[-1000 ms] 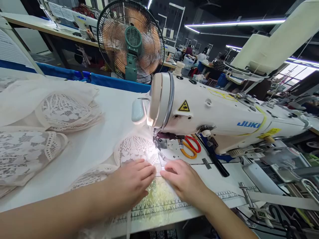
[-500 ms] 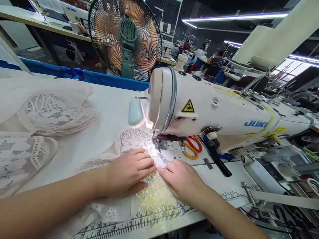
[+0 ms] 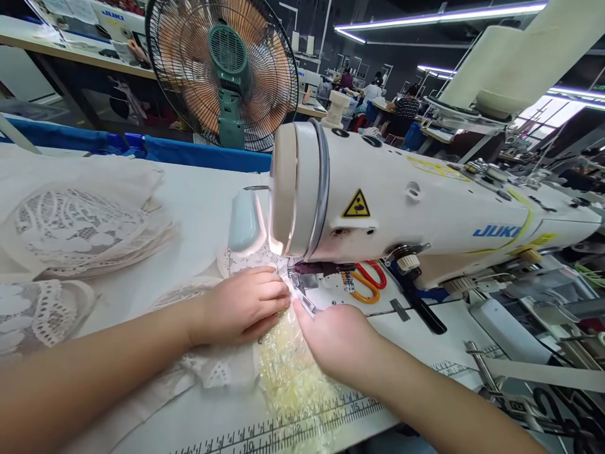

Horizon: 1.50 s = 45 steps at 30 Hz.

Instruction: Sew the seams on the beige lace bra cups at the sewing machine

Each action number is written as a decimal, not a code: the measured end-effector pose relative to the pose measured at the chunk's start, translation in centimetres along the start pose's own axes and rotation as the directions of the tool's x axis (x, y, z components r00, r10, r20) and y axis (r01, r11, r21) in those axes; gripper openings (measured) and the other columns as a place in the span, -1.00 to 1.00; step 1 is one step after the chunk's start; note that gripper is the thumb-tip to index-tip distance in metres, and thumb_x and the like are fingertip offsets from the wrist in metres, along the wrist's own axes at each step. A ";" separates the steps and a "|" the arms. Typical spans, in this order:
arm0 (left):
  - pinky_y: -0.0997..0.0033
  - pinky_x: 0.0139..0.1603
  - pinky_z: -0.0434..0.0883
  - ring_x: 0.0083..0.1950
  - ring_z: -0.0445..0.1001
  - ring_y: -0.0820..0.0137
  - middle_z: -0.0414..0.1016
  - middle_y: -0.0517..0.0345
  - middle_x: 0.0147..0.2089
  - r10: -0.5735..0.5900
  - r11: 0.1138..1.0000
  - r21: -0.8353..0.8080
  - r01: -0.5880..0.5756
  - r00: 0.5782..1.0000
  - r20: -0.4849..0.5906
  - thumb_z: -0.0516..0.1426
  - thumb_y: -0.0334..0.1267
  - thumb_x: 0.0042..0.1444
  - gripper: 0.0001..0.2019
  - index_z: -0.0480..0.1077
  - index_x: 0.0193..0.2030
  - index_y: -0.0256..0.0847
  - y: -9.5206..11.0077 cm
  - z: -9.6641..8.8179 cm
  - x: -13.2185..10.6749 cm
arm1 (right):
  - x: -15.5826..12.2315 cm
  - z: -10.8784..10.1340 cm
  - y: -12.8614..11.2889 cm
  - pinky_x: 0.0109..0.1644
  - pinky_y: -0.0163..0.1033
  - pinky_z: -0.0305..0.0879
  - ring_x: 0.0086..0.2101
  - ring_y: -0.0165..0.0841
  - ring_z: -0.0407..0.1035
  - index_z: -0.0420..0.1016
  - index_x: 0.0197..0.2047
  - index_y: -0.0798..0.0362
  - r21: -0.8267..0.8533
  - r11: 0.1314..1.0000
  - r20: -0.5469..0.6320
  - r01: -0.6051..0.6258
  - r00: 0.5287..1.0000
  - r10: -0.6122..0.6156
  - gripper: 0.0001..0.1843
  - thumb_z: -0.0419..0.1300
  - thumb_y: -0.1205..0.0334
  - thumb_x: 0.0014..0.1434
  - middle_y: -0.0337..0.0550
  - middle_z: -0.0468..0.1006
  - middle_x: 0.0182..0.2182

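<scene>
While my two hands meet just in front of the needle of a white sewing machine (image 3: 387, 202), cloth lies beneath its lit working end. My left hand (image 3: 243, 304) rests palm down on the cloth, fingers side by side and gently bent; I cannot tell whether the thumb pinches anything underneath. My right hand (image 3: 338, 337) points one finger towards the needle, right by a slim metal guide (image 3: 306, 302), its other fingers folded out of sight, so I cannot tell whether it grips an edge. To my mind, doing this well means keeping the left palm light, so the cloth lies flat without being dragged, steering the edge with the right fingertip, and leaving a safe gap between fingers and needle. Loose folds could catch, so I would smooth them aside first. The lace garment (image 3: 241, 260) is on the table (image 3: 193, 205), partly at the needle, partly under my left hand, and seemingly spreading beneath my left forearm. It is pale, close to blush, with a patterned lace cup and sheer, softly rumpled cloth; much is hidden. To its right, nearer me, shiny clear film (image 3: 288, 372) covers a yellowish patch, above a printed ruler (image 3: 283, 430).
</scene>
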State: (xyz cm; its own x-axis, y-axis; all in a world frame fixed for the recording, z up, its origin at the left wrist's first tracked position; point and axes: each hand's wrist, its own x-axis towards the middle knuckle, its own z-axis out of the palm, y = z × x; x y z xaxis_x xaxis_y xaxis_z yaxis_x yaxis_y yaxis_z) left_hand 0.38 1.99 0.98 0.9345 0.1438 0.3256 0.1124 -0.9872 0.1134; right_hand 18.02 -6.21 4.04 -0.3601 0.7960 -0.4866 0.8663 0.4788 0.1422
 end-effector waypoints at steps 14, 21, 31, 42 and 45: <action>0.24 -0.17 0.41 -0.20 0.43 0.22 0.49 -0.08 -0.35 -0.082 0.987 0.135 0.084 0.996 -0.018 -0.09 -0.33 0.22 -0.66 0.45 -0.05 -0.34 -2.5 0.2 -0.4 | 0.5 1.3 -0.3 -0.71 -0.23 0.07 -0.83 -0.34 0.08 0.14 0.28 0.40 0.130 0.991 -0.183 0.009 0.983 0.015 -0.24 0.13 0.47 -0.04 -0.32 0.18 -0.89; 0.29 -0.34 0.33 -0.22 0.41 0.21 0.47 -0.10 -0.22 -0.184 0.951 0.249 0.182 0.983 -0.016 -0.08 -0.26 0.24 -0.69 0.46 -0.14 -0.28 -2.1 -0.2 -0.5 | -1.2 1.6 -0.6 -0.68 -0.25 0.03 -0.69 -0.29 0.26 0.14 0.28 0.36 0.074 0.997 -0.142 -0.004 0.990 0.014 -0.28 0.15 0.48 0.01 -0.13 0.44 -0.69; 0.34 -0.29 0.29 -0.38 0.32 0.34 0.42 0.10 -0.48 -0.303 0.952 0.059 0.301 0.894 0.331 -0.02 -0.52 0.00 -0.81 0.33 -0.51 -0.22 1.2 -3.9 -0.7 | -3.8 4.9 -2.0 -0.47 -0.20 0.22 -0.45 -0.25 0.37 0.47 -0.21 0.09 0.352 0.924 -0.555 0.153 0.829 0.074 -0.76 -0.02 0.32 0.21 -0.12 0.49 -0.46; 0.52 -0.61 0.06 -0.60 0.06 0.52 0.07 0.34 -0.62 -0.792 0.439 -0.557 0.705 0.596 0.130 -0.02 -0.14 0.06 -0.78 0.10 -0.51 -0.16 1.6 -4.0 0.6 | -1.7 3.9 -5.9 -0.25 -0.23 0.36 -0.33 -0.29 0.41 0.45 -0.07 0.16 0.739 0.508 -0.591 0.442 0.788 0.174 -0.70 0.09 0.24 0.15 -0.05 0.54 -0.32; 0.50 -0.57 0.10 -0.56 0.09 0.50 0.07 0.33 -0.60 -0.834 0.487 -0.475 0.732 0.552 -0.004 -0.04 -0.18 0.04 -0.80 0.08 -0.54 -0.17 1.8 -2.6 0.5 | -1.8 3.7 -5.9 -0.25 -0.22 0.35 -0.33 -0.29 0.40 0.34 0.12 0.14 0.786 0.471 -0.538 0.400 0.818 0.203 -0.53 0.11 0.15 0.17 -0.07 0.53 -0.31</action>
State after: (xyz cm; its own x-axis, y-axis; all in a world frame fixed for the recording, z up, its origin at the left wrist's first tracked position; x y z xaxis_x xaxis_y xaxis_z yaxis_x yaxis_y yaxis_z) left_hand 0.18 0.50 3.80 0.4207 0.9028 0.0893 0.5786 -0.3428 0.7401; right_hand 14.85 -11.84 0.92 -0.3052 0.9476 0.0940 0.5365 0.2527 -0.8052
